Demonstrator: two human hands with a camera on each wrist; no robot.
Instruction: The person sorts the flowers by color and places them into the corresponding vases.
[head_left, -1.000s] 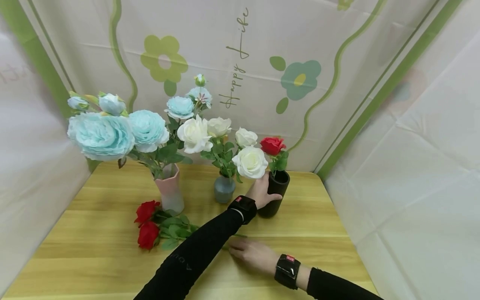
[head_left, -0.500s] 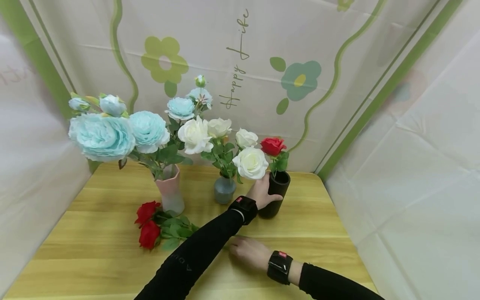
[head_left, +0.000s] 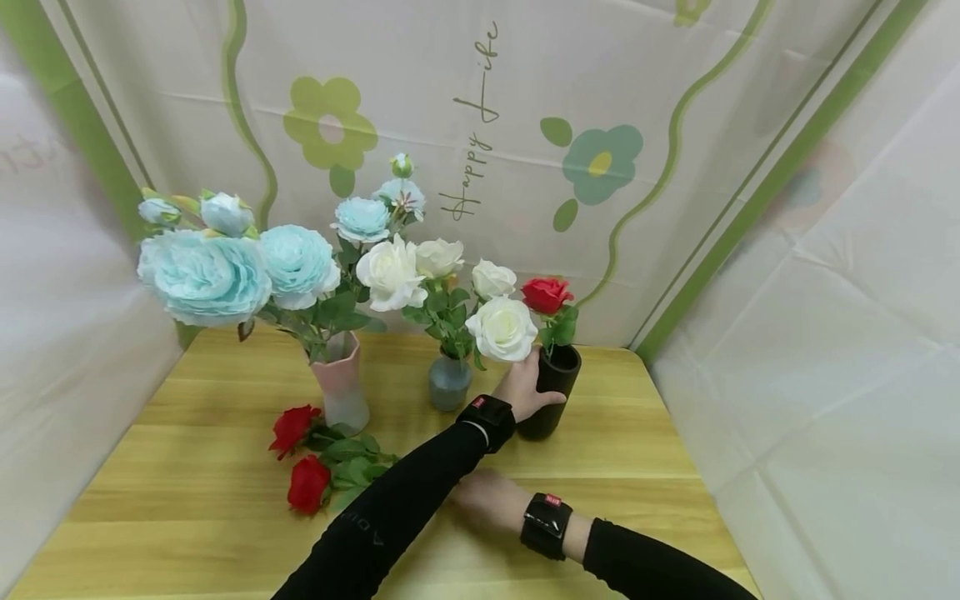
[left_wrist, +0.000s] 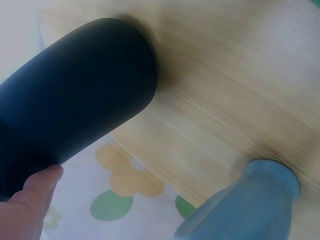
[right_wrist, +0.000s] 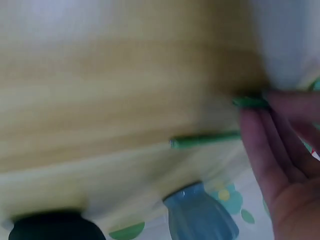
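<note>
My left hand point(head_left: 525, 390) holds the black vase point(head_left: 555, 383), its thumb lying across the near side. In the left wrist view a fingertip touches the edge of that dark vase point(left_wrist: 85, 95). One red rose point(head_left: 546, 294) stands in it. Lower down, my right hand point(head_left: 491, 498) is blurred beside the left forearm. In the right wrist view the right hand point(right_wrist: 287, 155) pinches a green stem point(right_wrist: 250, 102) between thumb and finger. A second green stem point(right_wrist: 205, 140) lies beside those fingers. Two red roses point(head_left: 309, 483) lie on the table at left; the sleeve hides their stems.
A pink and white vase point(head_left: 341, 387) of pale blue flowers point(head_left: 202, 275) stands at left. Between it and the black vase is a small blue-grey vase point(head_left: 448, 383) with white roses point(head_left: 501, 327). Printed cloth point(head_left: 420, 100) hangs behind the wooden table point(head_left: 172, 467).
My right hand has shifted left towards the forearm. The nearer lying red rose has moved slightly right and apart from the other. My left hand stays on the black vase.
</note>
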